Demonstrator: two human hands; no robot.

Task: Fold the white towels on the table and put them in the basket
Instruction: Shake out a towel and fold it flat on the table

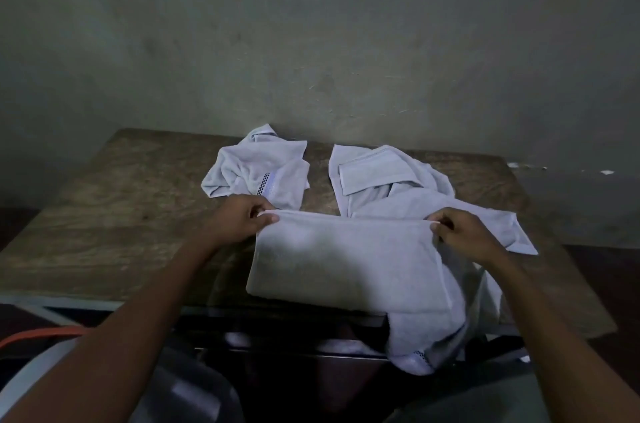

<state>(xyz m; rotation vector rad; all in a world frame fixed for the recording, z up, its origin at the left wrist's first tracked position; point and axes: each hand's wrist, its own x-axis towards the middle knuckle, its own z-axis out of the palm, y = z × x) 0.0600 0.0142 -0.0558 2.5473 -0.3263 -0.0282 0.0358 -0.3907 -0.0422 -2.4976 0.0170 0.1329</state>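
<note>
Both hands (pixel 242 218) (pixel 464 235) pinch folded towel's (pixel 346 263) far corners.

Bare table (pixel 114 215) left; crumpled towels (pixel 258 170) behind.

A scuffed grey-green plaster wall (pixel 311 24) stood behind, while an orange hose-like strip (pixel 41 334) curved at lower left

Wooden table (pixel 114 215), white towels (pixel 258 170) atop
</note>
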